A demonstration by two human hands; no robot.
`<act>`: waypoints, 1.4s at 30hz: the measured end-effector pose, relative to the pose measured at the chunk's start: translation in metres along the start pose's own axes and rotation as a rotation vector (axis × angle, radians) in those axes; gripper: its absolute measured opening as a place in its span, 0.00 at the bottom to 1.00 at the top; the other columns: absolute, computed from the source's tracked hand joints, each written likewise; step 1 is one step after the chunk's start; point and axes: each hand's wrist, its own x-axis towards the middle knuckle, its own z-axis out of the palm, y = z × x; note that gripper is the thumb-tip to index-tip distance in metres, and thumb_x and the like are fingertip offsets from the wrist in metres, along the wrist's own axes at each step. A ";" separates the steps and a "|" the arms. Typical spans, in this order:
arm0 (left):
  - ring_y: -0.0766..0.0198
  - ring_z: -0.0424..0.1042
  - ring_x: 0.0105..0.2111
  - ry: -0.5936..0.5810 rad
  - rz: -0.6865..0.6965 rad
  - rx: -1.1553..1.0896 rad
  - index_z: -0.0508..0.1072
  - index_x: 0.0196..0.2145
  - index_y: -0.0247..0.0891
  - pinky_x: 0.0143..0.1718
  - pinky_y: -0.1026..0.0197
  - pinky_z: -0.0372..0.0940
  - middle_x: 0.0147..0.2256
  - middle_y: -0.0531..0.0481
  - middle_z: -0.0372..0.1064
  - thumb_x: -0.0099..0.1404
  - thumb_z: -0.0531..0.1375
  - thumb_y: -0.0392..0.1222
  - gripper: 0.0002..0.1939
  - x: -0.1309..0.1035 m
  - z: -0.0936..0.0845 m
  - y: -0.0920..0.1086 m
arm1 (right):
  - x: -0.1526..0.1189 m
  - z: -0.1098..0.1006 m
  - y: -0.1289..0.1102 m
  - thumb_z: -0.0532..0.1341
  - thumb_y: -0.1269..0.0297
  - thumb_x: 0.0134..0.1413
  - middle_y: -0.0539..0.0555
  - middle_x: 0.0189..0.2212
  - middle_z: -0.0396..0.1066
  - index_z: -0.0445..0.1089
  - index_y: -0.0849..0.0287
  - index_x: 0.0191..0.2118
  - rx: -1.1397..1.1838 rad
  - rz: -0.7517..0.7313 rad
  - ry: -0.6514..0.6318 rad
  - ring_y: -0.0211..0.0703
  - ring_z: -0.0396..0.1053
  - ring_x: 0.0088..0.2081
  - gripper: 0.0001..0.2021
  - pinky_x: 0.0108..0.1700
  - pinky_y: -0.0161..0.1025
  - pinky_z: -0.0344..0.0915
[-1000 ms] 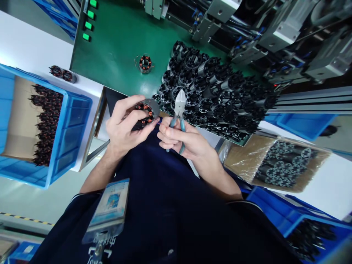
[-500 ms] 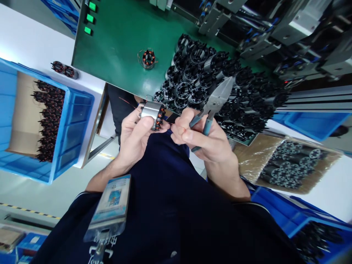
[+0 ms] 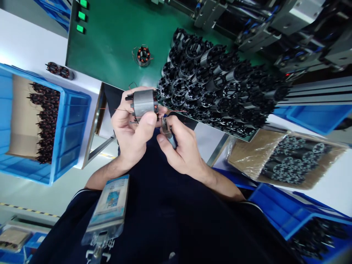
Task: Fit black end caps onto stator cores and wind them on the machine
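Observation:
My left hand (image 3: 130, 135) is closed around a motor stator (image 3: 143, 104), a grey metal ring with black plastic ends and copper windings. Thin copper wires stick out from both ends of it. In my right hand (image 3: 183, 146) is a pair of cutting pliers (image 3: 167, 128), their jaws close against the stator's right end, near a loose wire. Most of the pliers' handles are hidden by my fingers. Whether the jaws touch a wire I cannot make out. Another wound stator (image 3: 143, 55) stands on the green worktop (image 3: 110, 47).
Many black unwound stator cores (image 3: 203, 77) are packed along the worktop's right front. A blue crate (image 3: 74, 128) of wound stators is at left, with two wound stators (image 3: 60, 70) behind it. At right lies a cardboard box (image 3: 247, 157) of cores. Machinery (image 3: 220, 22) fills the back right.
The pliers have swung round in my right hand, from pointing up and away to jaws at the stator. My right hand has moved left; the stator has shifted slightly left and up.

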 end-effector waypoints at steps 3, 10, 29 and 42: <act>0.49 0.91 0.53 -0.035 0.046 0.046 0.77 0.61 0.51 0.48 0.49 0.91 0.65 0.42 0.79 0.84 0.58 0.83 0.35 0.001 0.001 -0.003 | 0.003 0.001 0.002 0.62 0.66 0.82 0.56 0.50 0.85 0.74 0.50 0.58 0.056 -0.028 0.021 0.52 0.85 0.50 0.08 0.59 0.53 0.87; 0.48 0.90 0.55 -0.019 0.056 0.053 0.79 0.62 0.52 0.51 0.46 0.90 0.64 0.43 0.79 0.84 0.59 0.82 0.33 -0.002 0.000 -0.013 | 0.001 0.000 0.004 0.61 0.65 0.83 0.54 0.47 0.85 0.74 0.52 0.57 0.076 0.002 -0.021 0.48 0.84 0.45 0.06 0.54 0.49 0.86; 0.49 0.89 0.55 0.054 0.010 0.032 0.77 0.43 0.44 0.48 0.50 0.86 0.60 0.41 0.81 0.79 0.71 0.77 0.31 -0.014 -0.021 -0.046 | -0.003 0.013 0.029 0.63 0.68 0.75 0.48 0.39 0.86 0.82 0.52 0.49 0.092 0.196 -0.131 0.39 0.74 0.32 0.09 0.45 0.38 0.77; 0.61 0.90 0.42 0.527 -0.422 -0.072 0.76 0.43 0.44 0.40 0.62 0.80 0.43 0.53 0.86 0.60 0.82 0.72 0.34 -0.011 -0.207 -0.083 | -0.011 0.030 0.109 0.63 0.62 0.71 0.53 0.35 0.85 0.87 0.55 0.57 -0.139 0.655 -0.397 0.47 0.75 0.31 0.18 0.47 0.44 0.72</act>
